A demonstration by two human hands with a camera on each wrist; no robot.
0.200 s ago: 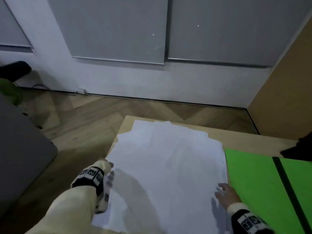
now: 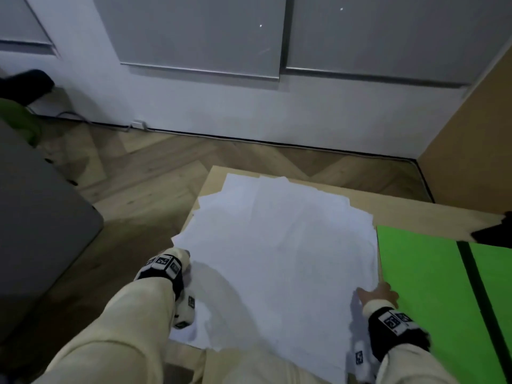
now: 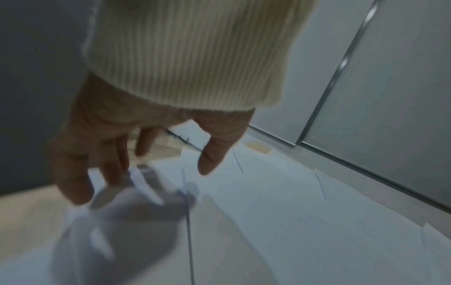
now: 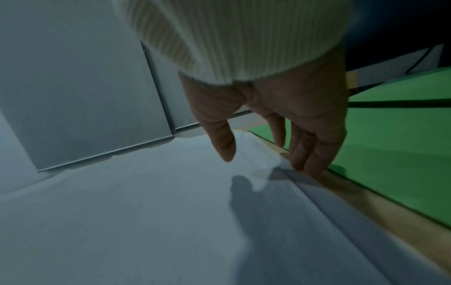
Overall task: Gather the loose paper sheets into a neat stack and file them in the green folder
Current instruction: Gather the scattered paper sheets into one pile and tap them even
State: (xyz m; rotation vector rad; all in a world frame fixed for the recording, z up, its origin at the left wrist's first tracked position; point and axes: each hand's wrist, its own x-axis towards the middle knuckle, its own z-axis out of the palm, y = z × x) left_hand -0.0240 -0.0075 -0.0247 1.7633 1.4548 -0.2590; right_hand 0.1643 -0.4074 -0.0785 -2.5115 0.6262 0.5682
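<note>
1. Two hands flank the splayed pile of loose white paper sheets (image 2: 279,256) on the pale wooden bench (image 2: 401,209). Left hand (image 3: 117,152) is at the pile's left edge, fingers hanging relaxed and spread over a lifted, crumpled sheet corner; blur hides whether it pinches anything, it looks released. Right hand (image 4: 288,125) has straight fingers down at the pile's right edge, thumb above the paper, nothing grasped.
2. Flat bright green card folder with a black spine strip (image 2: 432,289) lies open just right of the pile, a thin strip of bench between them.
3. Risk: sheets overhang the bench's left edge; squeezing inward from the left could tip some onto the herringbone wood floor (image 2: 155,167).
4. Risk: the raised left corner could fold or crease if pushed instead of lifted.
5. Risk: sheets are fanned at different angles; pressing from both sides may buckle the top ones rather than square them.
6. Risk: right fingers pushing sideways could slide the bottom sheets under the folder.
</note>
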